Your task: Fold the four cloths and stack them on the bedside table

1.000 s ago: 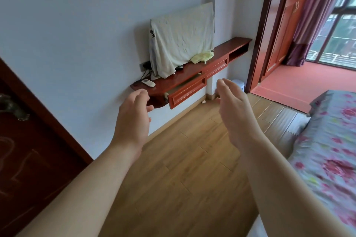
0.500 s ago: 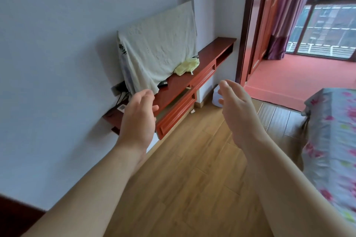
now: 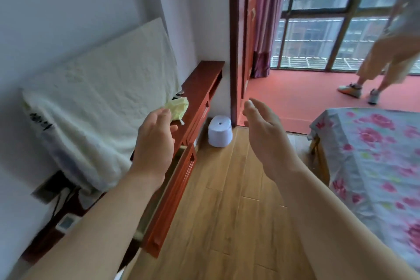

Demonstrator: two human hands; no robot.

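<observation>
My left hand [image 3: 154, 141] is stretched forward over the red wooden wall shelf [image 3: 200, 84], fingers relaxed and empty. Just beyond its fingertips a crumpled yellow-green cloth [image 3: 178, 108] lies on the shelf. A large cream cloth [image 3: 102, 88] hangs draped over the flat screen standing on that shelf. My right hand [image 3: 266, 134] is held out over the wooden floor, fingers straight, holding nothing. No bedside table is in view.
A drawer [image 3: 172, 195] of the shelf stands pulled out below my left forearm. A white round stool [image 3: 220, 130] sits on the floor by the doorway. The floral-covered bed [image 3: 372, 166] fills the right. Another person's legs [image 3: 372, 75] stand on the red balcony floor.
My view has swung right and closer to the shelf. Both hands stayed raised and empty; the left one now nears the yellow-green cloth. A person has come into view at the balcony.
</observation>
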